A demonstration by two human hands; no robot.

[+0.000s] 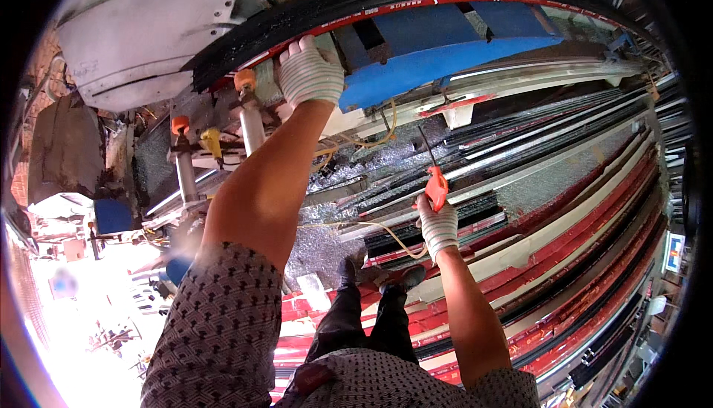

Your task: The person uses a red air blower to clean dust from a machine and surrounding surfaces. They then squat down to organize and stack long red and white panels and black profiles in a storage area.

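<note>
Currently, from the head view, the left hand, in a striped pale glove, reaches up to a bundle of long black profiles near its left end. Its fingers are bent at the red strip that runs along the bundle's near edge; how firmly they close on it cannot be told. The bundle arches across the top of the view, just beyond a blue metal piece.

The right hand, gloved likewise, is closed around the handle of a red blow gun, held lower and to the right, well apart from the bundle. The gun's thin dark nozzle points up and slightly left. A yellow hose curves toward the right wrist; where it joins is hidden.

Near the left forearm stand two metal cylinders with orange caps: one cap just beside the left hand, the other farther left and lower. Beyond them is a large grey panel. At the right, red, white and black lengths lie in long rows. Two dark shoes show below, between the forearms.
</note>
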